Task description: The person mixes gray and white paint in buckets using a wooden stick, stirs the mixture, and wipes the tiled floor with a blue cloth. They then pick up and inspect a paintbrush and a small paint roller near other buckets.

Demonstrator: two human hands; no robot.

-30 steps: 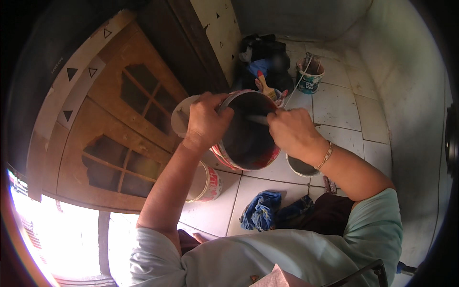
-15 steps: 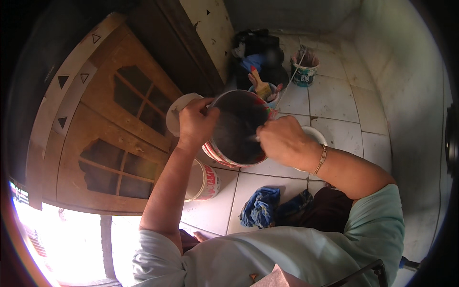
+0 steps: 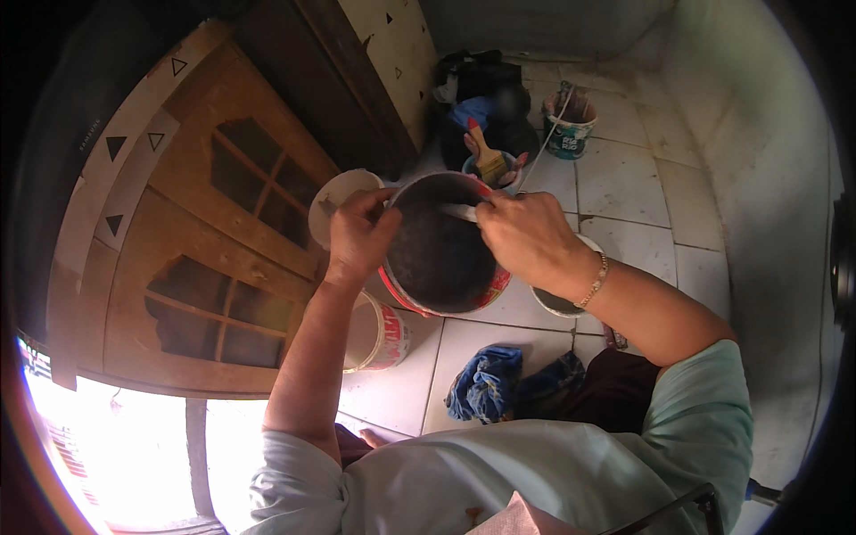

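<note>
Before me, tilted off the floor, is a large red and white bucket (image 3: 446,272) with a dark grey inside. My left hand (image 3: 360,236) grips its left rim, thumb over the edge. At the opposite side my right hand (image 3: 533,241) is closed around a tool with a pale flat end (image 3: 458,211) that reaches into the bucket. The fist hides the rest of this tool, so its exact kind does not show. What lies at the bucket's bottom is too dark to make out.
A white tub (image 3: 392,337) with red print and a blue cloth (image 3: 486,383) lie near me. A pale container (image 3: 555,301) sits below my right wrist. Farther off are a paintbrush (image 3: 489,160) on a small pot, a green bucket (image 3: 569,138) and black bags (image 3: 486,80). A wooden door (image 3: 178,214) stands left.
My right hand has moved slightly up and away from me, carrying the tool's pale end toward the bucket's far side. The bucket has shifted a little in its tilt; my left hand stays at the rim.
</note>
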